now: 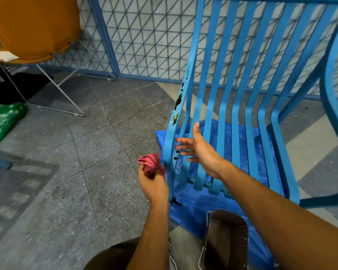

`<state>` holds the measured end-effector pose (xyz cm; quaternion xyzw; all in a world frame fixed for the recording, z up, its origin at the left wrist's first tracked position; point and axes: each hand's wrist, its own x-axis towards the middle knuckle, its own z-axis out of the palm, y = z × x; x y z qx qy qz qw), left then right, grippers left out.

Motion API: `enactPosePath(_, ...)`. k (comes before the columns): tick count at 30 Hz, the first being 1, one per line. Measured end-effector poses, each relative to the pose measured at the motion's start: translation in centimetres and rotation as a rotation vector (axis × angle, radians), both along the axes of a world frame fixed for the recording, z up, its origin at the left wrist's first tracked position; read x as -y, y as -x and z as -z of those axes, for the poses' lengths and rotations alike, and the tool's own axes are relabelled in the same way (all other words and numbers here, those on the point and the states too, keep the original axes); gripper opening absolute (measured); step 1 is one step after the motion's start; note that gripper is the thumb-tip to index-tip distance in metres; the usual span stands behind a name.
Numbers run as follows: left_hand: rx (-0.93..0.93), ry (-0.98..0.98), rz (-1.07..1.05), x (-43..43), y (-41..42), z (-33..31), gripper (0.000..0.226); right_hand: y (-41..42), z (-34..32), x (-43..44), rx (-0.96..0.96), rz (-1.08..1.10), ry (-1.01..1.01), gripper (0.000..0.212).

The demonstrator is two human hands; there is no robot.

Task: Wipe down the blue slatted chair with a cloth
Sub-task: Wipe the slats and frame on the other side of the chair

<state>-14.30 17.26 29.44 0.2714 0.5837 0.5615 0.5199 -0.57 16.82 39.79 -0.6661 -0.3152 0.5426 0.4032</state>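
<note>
The blue slatted chair (240, 94) fills the right half of the view, its slats curving from the back down into the seat. Dark and yellowish stains run down its left side rail, with small dark spots lower down. My left hand (154, 185) grips a bunched pink cloth (150, 164) just left of that rail, near its lower end. My right hand (198, 148) hovers over the front of the seat slats with fingers spread toward the rail, holding nothing.
A blue plastic sheet (191, 209) lies under the chair on the speckled tile floor. An orange chair (33, 26) on thin wire legs stands at the back left, a green bag (4, 121) below it. A blue mesh fence (144, 36) closes the back. A brown paint tray (226, 238) sits near my knees.
</note>
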Motion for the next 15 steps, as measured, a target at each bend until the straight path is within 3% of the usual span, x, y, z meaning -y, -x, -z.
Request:
enactPosePath(2,0.148,0.113,-0.095,-0.6,0.0,2.5,0.057,-0.2,0.7,0.1,0.014,-0.018,-0.005,0.085)
enactPosePath(6,0.148,0.326,-0.134,-0.2,-0.3,7.9,0.047,-0.1,2.9,-0.1,0.038,-0.051,-0.025,0.082)
enactPosePath(11,0.204,0.374,-0.035,1.6,-0.9,13.5,0.044,0.8,6.3,-1.0,0.109,-0.106,-0.078,0.074)
enactPosePath(15,0.082,0.586,0.017,2.3,-0.6,18.2,0.035,0.3,9.0,-1.0,0.300,-0.249,-0.162,0.073)
